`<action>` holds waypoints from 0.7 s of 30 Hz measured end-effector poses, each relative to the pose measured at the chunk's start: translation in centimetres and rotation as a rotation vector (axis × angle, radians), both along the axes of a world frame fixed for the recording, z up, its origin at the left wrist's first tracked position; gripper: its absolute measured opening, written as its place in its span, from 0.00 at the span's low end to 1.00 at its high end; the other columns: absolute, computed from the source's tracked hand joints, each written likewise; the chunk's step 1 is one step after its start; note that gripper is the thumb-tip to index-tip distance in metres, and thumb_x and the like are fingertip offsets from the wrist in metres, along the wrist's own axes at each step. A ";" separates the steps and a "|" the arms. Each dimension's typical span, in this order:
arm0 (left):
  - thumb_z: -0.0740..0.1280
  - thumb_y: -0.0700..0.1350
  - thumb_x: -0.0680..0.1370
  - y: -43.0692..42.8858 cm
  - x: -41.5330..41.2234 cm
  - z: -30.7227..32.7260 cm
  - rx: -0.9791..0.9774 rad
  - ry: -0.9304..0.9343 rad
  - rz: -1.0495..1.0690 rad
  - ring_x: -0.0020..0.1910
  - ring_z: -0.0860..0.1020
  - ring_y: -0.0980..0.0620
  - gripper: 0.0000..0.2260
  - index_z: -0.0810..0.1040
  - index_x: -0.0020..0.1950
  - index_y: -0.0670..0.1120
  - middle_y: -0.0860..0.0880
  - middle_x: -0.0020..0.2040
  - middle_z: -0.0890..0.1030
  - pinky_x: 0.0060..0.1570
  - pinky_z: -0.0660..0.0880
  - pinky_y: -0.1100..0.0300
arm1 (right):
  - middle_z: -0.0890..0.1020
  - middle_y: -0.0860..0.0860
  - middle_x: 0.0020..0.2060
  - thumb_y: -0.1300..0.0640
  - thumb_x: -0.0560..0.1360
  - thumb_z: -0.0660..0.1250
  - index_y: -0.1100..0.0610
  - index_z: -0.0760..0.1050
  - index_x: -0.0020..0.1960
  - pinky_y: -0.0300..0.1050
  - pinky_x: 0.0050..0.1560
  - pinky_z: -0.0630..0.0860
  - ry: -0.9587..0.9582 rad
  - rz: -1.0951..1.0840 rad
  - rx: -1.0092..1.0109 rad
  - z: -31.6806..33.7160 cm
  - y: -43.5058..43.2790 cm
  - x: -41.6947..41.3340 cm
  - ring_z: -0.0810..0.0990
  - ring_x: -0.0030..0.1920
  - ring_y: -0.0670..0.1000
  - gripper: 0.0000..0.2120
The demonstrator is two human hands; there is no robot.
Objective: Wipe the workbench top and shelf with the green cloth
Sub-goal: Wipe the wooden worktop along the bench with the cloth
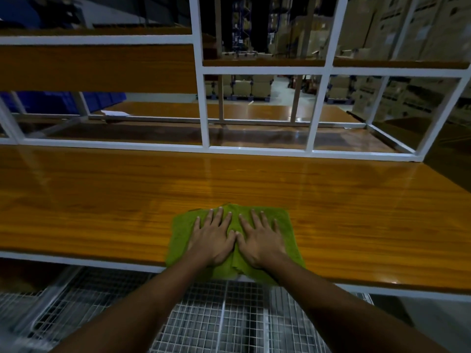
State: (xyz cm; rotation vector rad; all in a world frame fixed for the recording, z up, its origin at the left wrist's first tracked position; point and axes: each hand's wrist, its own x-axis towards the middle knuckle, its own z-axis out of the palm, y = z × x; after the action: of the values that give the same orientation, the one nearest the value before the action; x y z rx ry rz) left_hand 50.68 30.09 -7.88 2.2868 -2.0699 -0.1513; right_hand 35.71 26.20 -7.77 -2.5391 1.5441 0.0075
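The left hand [212, 238] and right hand [260, 239] lay flat, side by side, on the green cloth [288, 225]. The fingers of both were straight and spread, palms down and thumbs nearly touching. They pressed on the cloth and gripped nothing.

The cloth was spread at the near edge of the glossy wooden desk [102, 205], about midway along it. Its crumpled near hem hung slightly over the front lip between the 2 forearms.

Beyond the cloth, a white metal frame [205, 105] stood on the back of the desk. Its uprights and crossbars fenced off the low shelf [254, 135] behind it. A higher wooden board [96, 67] crossed the frame on the left.

Below the desk front lay wire mesh [216, 319]. Blue bins [102, 98] showed through the frame at left, and stacked cardboard boxes [407, 26] filled the dim background at right.
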 end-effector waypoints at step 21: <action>0.42 0.58 0.84 -16.8 5.0 0.0 0.025 0.015 -0.101 0.80 0.40 0.48 0.27 0.43 0.81 0.51 0.49 0.81 0.40 0.76 0.40 0.42 | 0.40 0.51 0.83 0.39 0.85 0.41 0.43 0.41 0.83 0.61 0.80 0.38 0.004 -0.152 0.012 -0.4 -15.1 6.4 0.37 0.82 0.55 0.29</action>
State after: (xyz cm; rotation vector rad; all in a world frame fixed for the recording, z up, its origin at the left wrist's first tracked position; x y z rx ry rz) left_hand 55.69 13.34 -7.91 2.1883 -2.1888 -0.1997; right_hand 42.11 11.06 -8.18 -2.4077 1.7284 0.0027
